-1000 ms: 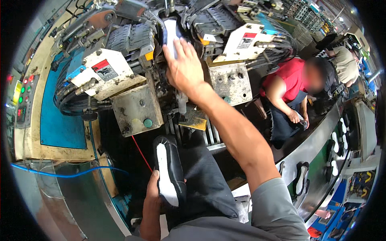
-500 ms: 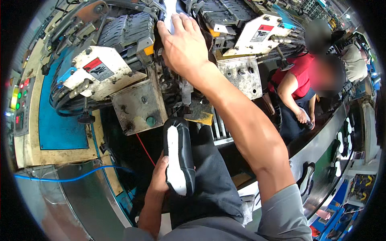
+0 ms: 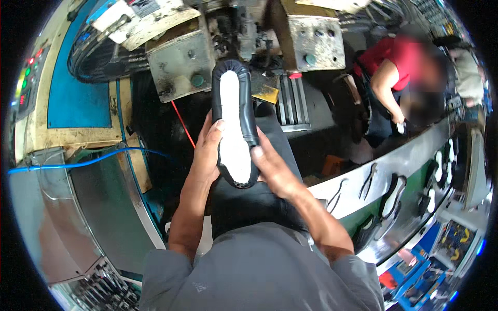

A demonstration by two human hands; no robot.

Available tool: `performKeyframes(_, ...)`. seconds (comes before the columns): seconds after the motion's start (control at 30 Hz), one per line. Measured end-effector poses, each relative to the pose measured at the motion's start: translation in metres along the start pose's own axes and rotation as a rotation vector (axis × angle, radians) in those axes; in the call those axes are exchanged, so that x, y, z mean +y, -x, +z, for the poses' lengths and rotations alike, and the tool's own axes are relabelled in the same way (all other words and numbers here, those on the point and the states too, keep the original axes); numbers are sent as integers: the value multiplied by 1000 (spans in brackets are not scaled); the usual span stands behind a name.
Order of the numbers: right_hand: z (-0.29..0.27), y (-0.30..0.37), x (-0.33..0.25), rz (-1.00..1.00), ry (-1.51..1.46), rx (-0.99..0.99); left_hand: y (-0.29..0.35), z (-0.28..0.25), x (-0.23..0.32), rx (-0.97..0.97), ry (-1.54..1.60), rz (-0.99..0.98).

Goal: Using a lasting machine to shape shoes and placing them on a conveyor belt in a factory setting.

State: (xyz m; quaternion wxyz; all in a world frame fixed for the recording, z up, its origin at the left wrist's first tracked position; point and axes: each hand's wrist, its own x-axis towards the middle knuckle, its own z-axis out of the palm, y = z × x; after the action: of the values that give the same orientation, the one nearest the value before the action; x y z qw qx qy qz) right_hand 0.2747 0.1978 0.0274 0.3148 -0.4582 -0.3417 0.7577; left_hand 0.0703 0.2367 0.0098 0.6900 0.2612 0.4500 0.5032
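Between my two hands is a black shoe upper [image 3: 251, 116], its white sole side facing up and its toe pointing at the machine. My left hand [image 3: 207, 147] grips its left side, the thumb lying on the white bottom. On the right side, near the heel, my right hand [image 3: 276, 167] is closed round the black edge, slightly blurred. Part of both hands' fingers is hidden beneath the shoe. The shoe is above my lap, just short of the machine [image 3: 179, 65] with its stained metal blocks.
A blue hose [image 3: 78, 165] crosses at left, near a panel of lit buttons [image 3: 26, 85]. To the right, pliers [image 3: 368, 180] lie on a metal ledge beside a green conveyor [image 3: 415, 194] carrying several shoes [image 3: 392, 197]. A co-worker in a red top [image 3: 381, 59] sits beyond it.
My right hand has come down from the machine and taken hold of the shoe's right side. The shoe, still in my left hand, appears higher in view. My view has tilted downward.
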Motion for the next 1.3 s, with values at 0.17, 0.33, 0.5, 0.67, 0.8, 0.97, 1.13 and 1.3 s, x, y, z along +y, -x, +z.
performKeyframes(0.17,12,21,48,-357,-102,171,45,11,-25,-395,149,121)
performKeyframes(0.33,7,65,3,187,162,90,78,18,-43,-248,116,122)
performKeyframes(0.5,-31,39,7,-409,224,142,109,23,-51,-325,304,-1)
performKeyframes(0.67,3,24,6,-435,136,177,127,24,-61,-448,398,-60)
performKeyframes(0.8,7,27,11,-420,149,134,136,19,-64,-268,151,38)
performKeyframes(0.97,12,34,21,-367,-69,-8,145,3,-60,-393,301,81)
performKeyframes(1.13,30,25,32,-340,57,-65,167,-6,-57,-219,107,167)
performKeyframes(1.3,28,12,40,-179,187,-180,181,-49,-58,115,-154,223)
